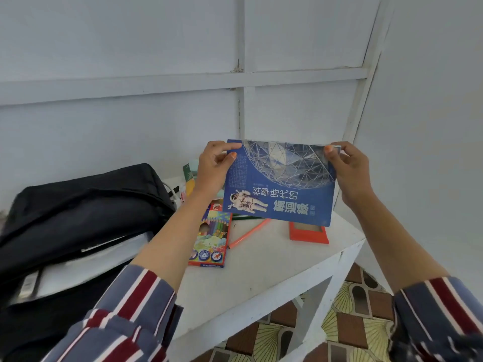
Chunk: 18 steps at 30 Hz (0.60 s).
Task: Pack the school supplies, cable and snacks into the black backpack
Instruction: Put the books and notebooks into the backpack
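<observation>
I hold a blue book with an astronaut on its cover up above the white table. My left hand pinches its top left corner and my right hand grips its top right corner. The black backpack lies open at the left, with white papers or books showing inside it. A box of coloured pencils lies on the table under my left forearm. An orange pencil and a green one lie beside it. An orange-framed flat object sits below the book.
Snack packets and a white cable lie behind my left hand, near the wall. The table's front edge runs diagonally, with patterned floor tiles below. White panelled walls close the corner behind.
</observation>
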{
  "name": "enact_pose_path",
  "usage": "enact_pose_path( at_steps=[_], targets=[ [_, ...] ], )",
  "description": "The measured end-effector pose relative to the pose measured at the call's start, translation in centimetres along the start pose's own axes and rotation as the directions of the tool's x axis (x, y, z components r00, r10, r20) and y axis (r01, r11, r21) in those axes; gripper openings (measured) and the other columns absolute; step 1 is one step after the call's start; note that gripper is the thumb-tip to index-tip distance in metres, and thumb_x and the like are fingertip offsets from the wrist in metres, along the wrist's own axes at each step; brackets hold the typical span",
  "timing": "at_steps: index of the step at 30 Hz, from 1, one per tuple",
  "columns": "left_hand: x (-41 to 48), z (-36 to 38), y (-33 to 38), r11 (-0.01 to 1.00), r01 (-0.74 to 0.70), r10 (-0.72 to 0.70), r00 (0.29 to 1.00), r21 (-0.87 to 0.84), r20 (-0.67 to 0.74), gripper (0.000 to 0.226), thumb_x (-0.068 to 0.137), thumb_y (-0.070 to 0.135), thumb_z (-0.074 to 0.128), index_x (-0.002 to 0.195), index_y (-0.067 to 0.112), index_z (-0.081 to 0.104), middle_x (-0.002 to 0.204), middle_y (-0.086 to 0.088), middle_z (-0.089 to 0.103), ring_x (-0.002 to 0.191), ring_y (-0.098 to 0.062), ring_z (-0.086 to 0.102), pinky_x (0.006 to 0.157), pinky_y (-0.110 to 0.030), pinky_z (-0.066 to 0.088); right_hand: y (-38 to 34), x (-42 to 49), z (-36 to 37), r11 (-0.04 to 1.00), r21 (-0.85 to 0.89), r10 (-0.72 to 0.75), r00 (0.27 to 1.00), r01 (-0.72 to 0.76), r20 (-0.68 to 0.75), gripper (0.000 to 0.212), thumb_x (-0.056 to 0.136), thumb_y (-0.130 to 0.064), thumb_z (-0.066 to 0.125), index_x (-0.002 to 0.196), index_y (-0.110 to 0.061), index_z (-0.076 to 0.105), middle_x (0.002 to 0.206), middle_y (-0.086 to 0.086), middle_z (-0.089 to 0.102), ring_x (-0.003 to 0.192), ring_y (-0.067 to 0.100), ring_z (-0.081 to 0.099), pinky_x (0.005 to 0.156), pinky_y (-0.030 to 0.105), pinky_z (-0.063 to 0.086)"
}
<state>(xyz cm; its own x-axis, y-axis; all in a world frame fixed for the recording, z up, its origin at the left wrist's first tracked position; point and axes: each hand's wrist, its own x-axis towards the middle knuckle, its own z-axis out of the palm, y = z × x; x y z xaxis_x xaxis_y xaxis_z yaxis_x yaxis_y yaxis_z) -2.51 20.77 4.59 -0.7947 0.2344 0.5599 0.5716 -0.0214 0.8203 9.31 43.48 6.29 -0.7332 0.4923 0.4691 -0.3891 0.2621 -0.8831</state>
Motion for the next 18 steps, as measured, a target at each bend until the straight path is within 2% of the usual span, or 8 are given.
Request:
enact_pose_path(
  at_steps=[2,5,9,11,15,18],
  targets=[
    [-0.7,-1.2,0.0,0.999,-0.001,0.002,0.999,0.034,-0.035,0.029,0.092,0.002,0.052,0.099,0.028,0.062,0.105,0.002,0.04,0.09,-0.008,0.055,0.082,-0.025,0.052,-0.1,-0.2,1.3,0.996,0.091,-0.004,1.0,0.003,0.009,0.015,0.094,-0.02,0.052,0.079,-0.019,0.056,0.063,-0.011,0.067,0.061,0.006,0.063,0.059,0.025,0.055],
    [-1.9,-3.1,1.0,0.997,0.051,-0.056,0.992,-0.05,-0.112,0.026,0.093,0.003,0.052,0.103,0.024,0.061,0.113,-0.002,0.032,0.081,-0.001,0.058,0.076,-0.015,0.05,-0.2,-0.4,3.7,0.981,0.193,0.019,1.0,-0.022,0.017,0.019,0.093,-0.026,0.054,0.076,-0.018,0.056,0.059,-0.011,0.063,0.057,0.007,0.059,0.059,0.026,0.054],
    [-4.0,-7.0,2.6,0.982,0.168,-0.17,0.985,-0.089,-0.012,0.023,0.094,0.006,0.051,0.099,0.026,0.062,0.107,0.002,0.059,0.089,-0.007,0.061,0.078,-0.026,0.054,-0.8,-1.5,7.7,0.927,0.36,0.087,0.994,-0.105,0.067,0.013,0.093,-0.018,0.056,0.08,-0.019,0.054,0.058,-0.011,0.064,0.052,0.005,0.058,0.052,0.02,0.05],
    [-5.3,-9.2,3.1,0.97,0.222,-0.22,0.975,-0.102,0.031,0.025,0.092,0.005,0.053,0.105,0.024,0.06,0.104,0.006,0.062,0.086,-0.006,0.064,0.078,-0.025,0.055,-1.0,-2.4,9.5,0.909,0.398,0.082,0.99,-0.122,0.115,0.011,0.093,-0.015,0.056,0.085,-0.022,0.052,0.059,-0.011,0.064,0.051,0.005,0.057,0.05,0.019,0.049],
    [-7.7,-13.6,3.8,0.948,0.275,-0.286,0.957,-0.16,-0.045,0.03,0.091,0.0,0.053,0.114,0.02,0.058,0.103,0.005,0.063,0.083,-0.006,0.065,0.075,-0.022,0.055,-1.5,-5.1,13.3,0.913,0.383,0.049,0.971,-0.138,0.232,0.013,0.094,-0.012,0.053,0.086,-0.023,0.054,0.058,-0.013,0.061,0.051,0.004,0.054,0.049,0.018,0.048],
    [-9.7,-17.4,4.4,0.924,0.322,-0.343,0.936,-0.206,-0.075,0.032,0.091,0.0,0.053,0.113,0.022,0.059,0.101,0.003,0.064,0.079,-0.007,0.066,0.074,-0.024,0.056,-1.8,-7.7,15.9,0.887,0.406,0.038,0.911,-0.22,0.411,0.011,0.076,-0.022,0.068,0.084,-0.027,0.061,0.072,-0.013,0.065,0.062,0.005,0.061,0.055,0.022,0.054]
  ],
)
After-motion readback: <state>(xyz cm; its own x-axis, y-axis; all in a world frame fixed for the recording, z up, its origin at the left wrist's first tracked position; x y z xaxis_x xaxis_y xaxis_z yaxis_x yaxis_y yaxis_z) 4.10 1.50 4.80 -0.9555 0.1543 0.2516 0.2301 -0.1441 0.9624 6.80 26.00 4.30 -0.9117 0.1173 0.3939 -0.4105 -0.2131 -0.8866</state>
